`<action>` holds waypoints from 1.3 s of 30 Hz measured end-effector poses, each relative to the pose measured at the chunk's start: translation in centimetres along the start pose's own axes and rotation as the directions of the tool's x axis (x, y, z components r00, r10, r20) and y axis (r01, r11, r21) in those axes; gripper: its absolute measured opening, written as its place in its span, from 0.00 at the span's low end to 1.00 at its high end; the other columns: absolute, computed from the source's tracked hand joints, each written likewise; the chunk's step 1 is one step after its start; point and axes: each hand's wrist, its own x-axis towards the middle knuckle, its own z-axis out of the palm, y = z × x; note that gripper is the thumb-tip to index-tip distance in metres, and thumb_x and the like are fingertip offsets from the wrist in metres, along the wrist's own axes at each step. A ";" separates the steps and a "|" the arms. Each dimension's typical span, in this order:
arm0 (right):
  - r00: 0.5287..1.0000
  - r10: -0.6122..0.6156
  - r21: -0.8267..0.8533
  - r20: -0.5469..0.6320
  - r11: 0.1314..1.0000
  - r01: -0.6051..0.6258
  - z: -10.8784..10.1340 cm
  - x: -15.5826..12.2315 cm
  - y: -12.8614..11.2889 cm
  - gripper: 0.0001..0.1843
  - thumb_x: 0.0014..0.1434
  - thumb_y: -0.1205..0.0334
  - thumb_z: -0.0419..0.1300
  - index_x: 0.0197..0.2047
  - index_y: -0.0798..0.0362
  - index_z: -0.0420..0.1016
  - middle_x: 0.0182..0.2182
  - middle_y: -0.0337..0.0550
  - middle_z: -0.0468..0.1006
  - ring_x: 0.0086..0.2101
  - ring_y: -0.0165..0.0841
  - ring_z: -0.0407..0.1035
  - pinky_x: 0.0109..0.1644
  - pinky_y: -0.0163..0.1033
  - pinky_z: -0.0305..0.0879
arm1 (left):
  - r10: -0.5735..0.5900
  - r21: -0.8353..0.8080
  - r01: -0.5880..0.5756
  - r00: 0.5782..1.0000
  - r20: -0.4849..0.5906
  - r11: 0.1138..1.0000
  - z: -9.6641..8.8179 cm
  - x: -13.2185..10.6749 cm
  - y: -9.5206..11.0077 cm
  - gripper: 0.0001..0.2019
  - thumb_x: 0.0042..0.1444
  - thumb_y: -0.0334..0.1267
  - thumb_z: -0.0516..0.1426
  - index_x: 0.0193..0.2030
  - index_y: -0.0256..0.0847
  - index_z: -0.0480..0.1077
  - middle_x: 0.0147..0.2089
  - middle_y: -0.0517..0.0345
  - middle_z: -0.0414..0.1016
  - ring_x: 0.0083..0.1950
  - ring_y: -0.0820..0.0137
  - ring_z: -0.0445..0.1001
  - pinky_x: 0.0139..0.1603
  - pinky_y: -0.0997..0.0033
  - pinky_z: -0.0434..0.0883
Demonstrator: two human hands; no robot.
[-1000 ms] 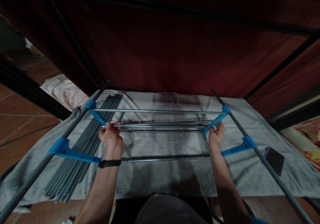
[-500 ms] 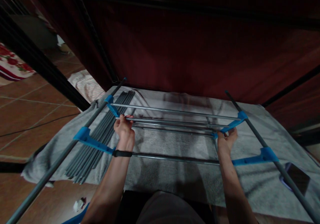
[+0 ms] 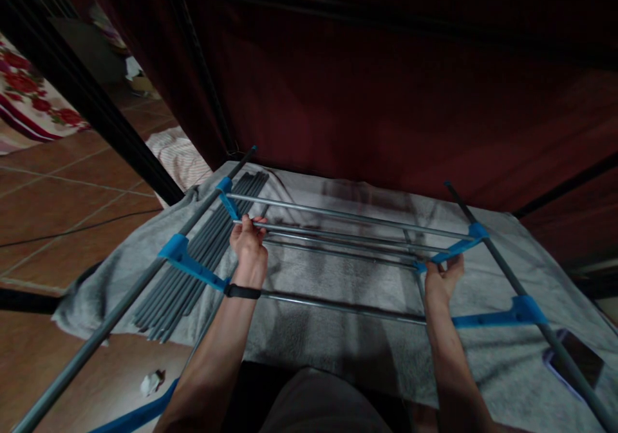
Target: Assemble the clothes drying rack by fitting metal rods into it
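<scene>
A frame of grey metal tubes with blue plastic brackets stands before me. My left hand is closed on the left end of a thin metal rod, beside the tip of the upper left blue bracket. Across the frame, my right hand grips the upper right blue bracket from below, close to the rod's right end. Behind the held rod, another crossbar spans the two upper brackets. The lower left bracket and lower right bracket carry a nearer crossbar, partly hidden by my forearms.
Several loose grey tubes lie on a grey blanket at the left. A phone rests under the right-hand tube. Dark red fabric hangs behind, between black posts. Crumpled white paper is on the tiled floor.
The view has turned slightly left, so the frame and both hands appear a little further right. Both hands keep their holds on the rod and the bracket.
</scene>
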 end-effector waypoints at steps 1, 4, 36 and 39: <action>1.000 0.023 -0.005 -0.011 1.000 -0.023 0.1 -0.6 0.2 0.53 0.50 0.52 0.62 0.76 0.49 0.49 0.71 0.55 0.56 0.68 0.45 0.61 0.71 0.56 0.62 | -0.005 -0.001 0.005 1.000 0.002 1.000 0.0 -0.1 0.1 0.10 0.66 0.37 0.62 0.36 0.40 0.66 0.29 0.62 0.77 0.29 0.74 0.77 0.29 0.77 0.66; 0.996 0.073 -0.060 -0.048 0.995 -0.075 0.9 -4.2 0.5 0.47 0.53 0.51 0.60 0.74 0.50 0.53 0.70 0.57 0.58 0.65 0.47 0.63 0.70 0.58 0.64 | -0.014 0.002 0.014 1.000 0.023 1.000 -0.2 -0.2 0.3 0.09 0.66 0.36 0.61 0.36 0.40 0.66 0.30 0.62 0.77 0.30 0.74 0.78 0.30 0.77 0.66; 0.235 -0.420 -0.066 0.877 0.379 0.923 15.3 -11.8 -17.1 0.25 0.74 0.68 0.49 0.68 0.46 0.73 0.49 0.49 0.81 0.50 0.39 0.73 0.56 0.44 0.67 | 0.360 0.214 -0.338 0.930 -0.071 0.917 -2.8 3.8 -0.2 0.20 0.67 0.57 0.56 0.32 0.45 0.64 0.30 0.63 0.63 0.32 0.70 0.63 0.36 0.69 0.66; 0.241 -0.405 -0.073 0.882 0.388 0.919 15.4 -11.8 -17.1 0.25 0.73 0.68 0.49 0.68 0.46 0.73 0.50 0.49 0.81 0.50 0.40 0.72 0.57 0.45 0.67 | 0.369 0.204 -0.350 0.928 -0.060 0.914 -2.2 5.4 0.5 0.17 0.70 0.51 0.54 0.32 0.44 0.67 0.34 0.59 0.68 0.36 0.68 0.67 0.40 0.69 0.68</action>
